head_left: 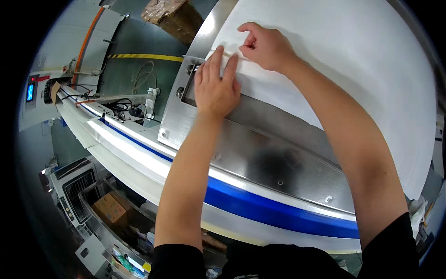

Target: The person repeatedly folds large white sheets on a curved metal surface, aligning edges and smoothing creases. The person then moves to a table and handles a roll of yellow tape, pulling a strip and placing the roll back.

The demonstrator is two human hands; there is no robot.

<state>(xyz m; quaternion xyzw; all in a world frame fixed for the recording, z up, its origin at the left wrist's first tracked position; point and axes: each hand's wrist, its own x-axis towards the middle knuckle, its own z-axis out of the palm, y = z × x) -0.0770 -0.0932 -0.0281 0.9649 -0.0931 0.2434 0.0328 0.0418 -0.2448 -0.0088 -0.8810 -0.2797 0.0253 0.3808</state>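
Observation:
A large white sheet of paper-like or cloth-like material covers the metal bed of a machine. My left hand lies on the sheet's left end with its fingers stretched out, pressing near a small fold. Just right of it and farther away, my right hand is over the sheet, its index finger and thumb apart in a hook shape and nothing between them. The other fingers of that hand curl inward. Below the sheet's near edge runs a bare metal plate with screws.
A long blue strip edges the machine in front of me. Left are a control panel with a lit screen and a cable-laden rail. A wrapped carton stands on the floor beyond; a bin holding a cardboard box sits lower left.

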